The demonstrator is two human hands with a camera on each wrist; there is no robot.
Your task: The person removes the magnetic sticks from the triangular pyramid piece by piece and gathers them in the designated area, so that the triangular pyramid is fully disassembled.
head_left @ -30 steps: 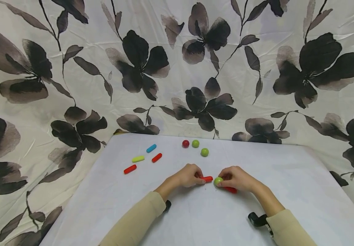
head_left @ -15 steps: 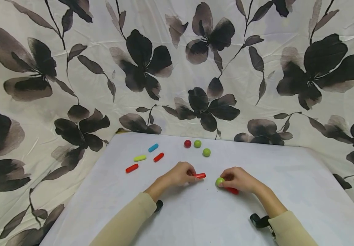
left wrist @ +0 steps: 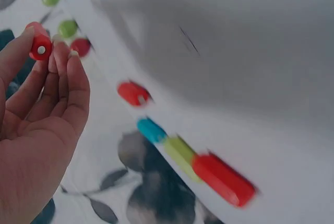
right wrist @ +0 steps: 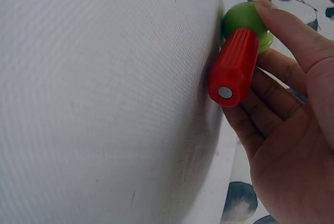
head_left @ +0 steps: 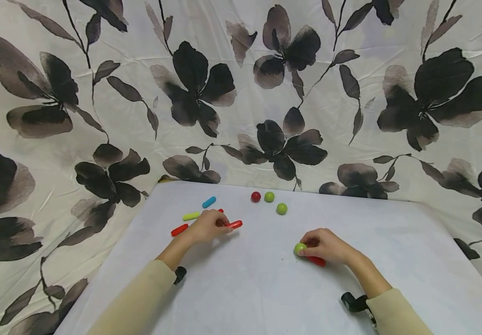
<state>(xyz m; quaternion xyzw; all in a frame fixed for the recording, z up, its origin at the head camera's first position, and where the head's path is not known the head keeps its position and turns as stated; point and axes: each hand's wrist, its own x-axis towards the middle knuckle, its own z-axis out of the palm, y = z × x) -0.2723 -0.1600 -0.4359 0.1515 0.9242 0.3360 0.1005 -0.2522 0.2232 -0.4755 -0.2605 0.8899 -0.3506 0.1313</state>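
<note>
My left hand (head_left: 207, 227) pinches a short red rod (left wrist: 37, 41) between thumb and fingertips; a pale round dot shows at the rod's end in the left wrist view. The hand is over the left part of the table, beside the loose rods. Low at the table, right of centre, my right hand (head_left: 324, 244) pinches a glossy green ball (right wrist: 241, 19). Against that ball lies another red rod (right wrist: 233, 72), ribbed, with a silvery disc in its near end, its far end at the ball.
Left of and behind the left hand lie a blue rod (head_left: 209, 202), a yellow-green rod (head_left: 190, 216), a red rod (head_left: 179, 230) and a mostly hidden red one (head_left: 221, 211). A dark red ball (head_left: 256, 197) and two green balls (head_left: 282, 208) rest near the white table's (head_left: 371, 223) back edge.
My left hand has carried its red rod away from the green ball, leftward and slightly back, to the loose rods. The right hand has stayed nearly in place, holding the ball.
</note>
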